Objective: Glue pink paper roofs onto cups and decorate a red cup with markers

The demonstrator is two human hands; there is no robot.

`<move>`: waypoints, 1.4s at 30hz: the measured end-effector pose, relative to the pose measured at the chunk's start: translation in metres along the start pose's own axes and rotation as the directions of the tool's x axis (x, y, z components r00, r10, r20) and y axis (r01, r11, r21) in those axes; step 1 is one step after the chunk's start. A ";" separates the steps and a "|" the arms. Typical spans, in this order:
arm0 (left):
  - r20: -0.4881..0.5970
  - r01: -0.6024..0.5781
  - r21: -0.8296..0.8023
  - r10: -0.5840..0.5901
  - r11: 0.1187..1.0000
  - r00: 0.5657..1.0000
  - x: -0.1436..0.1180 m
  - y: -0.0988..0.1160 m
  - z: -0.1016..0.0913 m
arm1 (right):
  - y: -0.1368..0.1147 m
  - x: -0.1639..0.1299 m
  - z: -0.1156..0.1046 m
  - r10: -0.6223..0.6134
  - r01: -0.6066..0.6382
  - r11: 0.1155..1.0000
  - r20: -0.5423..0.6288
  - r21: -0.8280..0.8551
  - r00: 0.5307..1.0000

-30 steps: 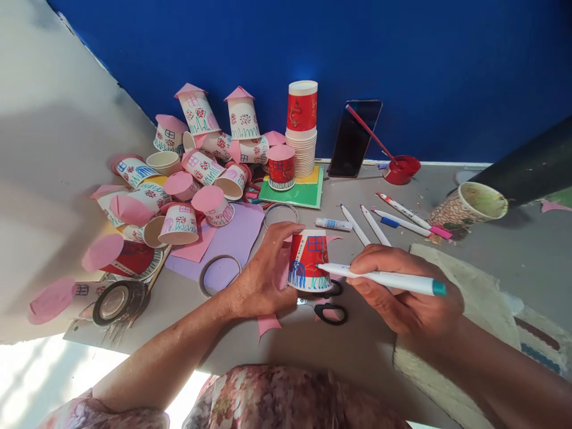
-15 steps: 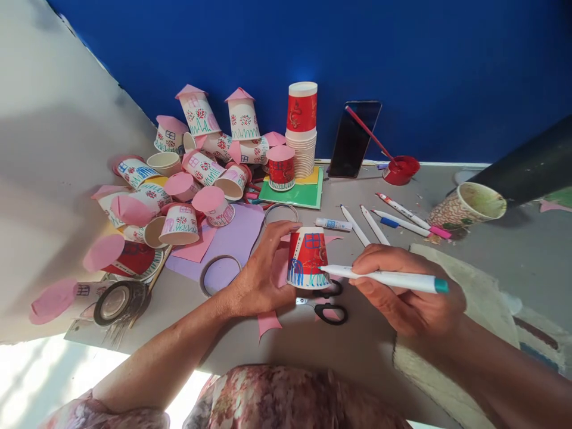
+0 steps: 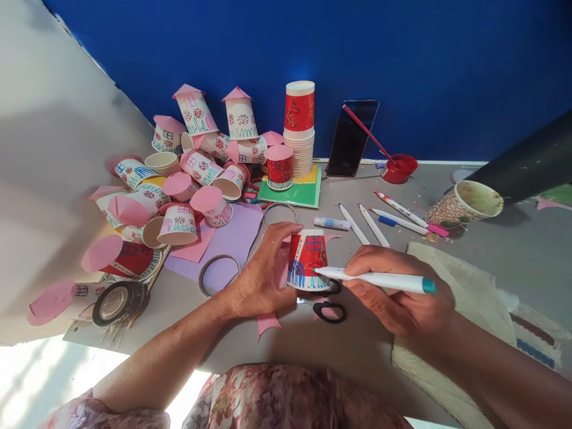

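Note:
My left hand (image 3: 261, 271) grips an upturned red paper cup (image 3: 307, 257) on the grey table (image 3: 366, 339). The cup carries a blue window and blue and green scribbles near its rim. My right hand (image 3: 400, 289) holds a white marker with a teal end (image 3: 379, 279), its tip touching the lower part of the cup. Black-handled scissors (image 3: 325, 308) lie just under the cup, partly hidden by it. A pink paper scrap (image 3: 267, 323) lies below my left hand.
A heap of decorated cups with pink paper roofs (image 3: 187, 173) fills the left. A stack of cups (image 3: 299, 128), a phone (image 3: 352, 138), a red paint pot with brush (image 3: 397, 167), loose markers (image 3: 393, 214) and a used cup (image 3: 465, 204) stand behind. Tape rolls (image 3: 118, 301) lie at the left.
The marker tip has slid a little left along the lower part of the cup; my left hand keeps its hold on the cup in the same place.

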State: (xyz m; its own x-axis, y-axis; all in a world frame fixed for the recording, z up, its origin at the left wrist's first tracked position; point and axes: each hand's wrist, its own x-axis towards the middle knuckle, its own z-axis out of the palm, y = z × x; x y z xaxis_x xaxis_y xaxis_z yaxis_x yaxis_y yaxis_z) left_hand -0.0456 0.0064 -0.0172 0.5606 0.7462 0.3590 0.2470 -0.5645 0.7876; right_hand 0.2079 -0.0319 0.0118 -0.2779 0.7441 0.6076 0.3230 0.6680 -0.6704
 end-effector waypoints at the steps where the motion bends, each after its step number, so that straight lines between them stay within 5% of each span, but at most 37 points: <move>1: 0.004 -0.004 0.013 0.004 1.000 1.000 0.000 0.000 0.000 | -0.001 0.000 0.000 0.003 -0.003 1.000 0.017 -0.012 1.000; 13: 0.026 0.001 0.027 -0.001 1.000 1.000 0.000 0.001 0.000 | -0.002 0.002 0.001 0.026 -0.026 1.000 -0.021 -0.013 0.999; 17: 0.023 -0.009 0.032 0.008 0.999 1.000 0.000 0.001 0.001 | -0.001 0.004 -0.001 -0.017 0.017 1.000 0.055 -0.001 0.998; 22: 0.014 -0.007 0.007 0.007 1.000 1.000 0.001 0.001 0.002 | 0.001 0.004 0.000 0.028 -0.028 1.000 -0.054 0.003 0.998; 42: 0.039 0.051 -0.035 -0.049 0.998 0.998 -0.002 -0.003 0.002 | 0.004 0.003 -0.004 0.047 -0.053 0.997 -0.107 -0.050 0.993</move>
State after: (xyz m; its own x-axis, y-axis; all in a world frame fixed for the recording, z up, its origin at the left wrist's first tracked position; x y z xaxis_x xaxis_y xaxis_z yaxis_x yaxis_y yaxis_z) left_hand -0.0460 0.0064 -0.0214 0.5785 0.7586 0.2998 0.2475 -0.5134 0.8217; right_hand 0.2124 -0.0270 0.0127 -0.1641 0.7694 0.6174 0.3819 0.6266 -0.6794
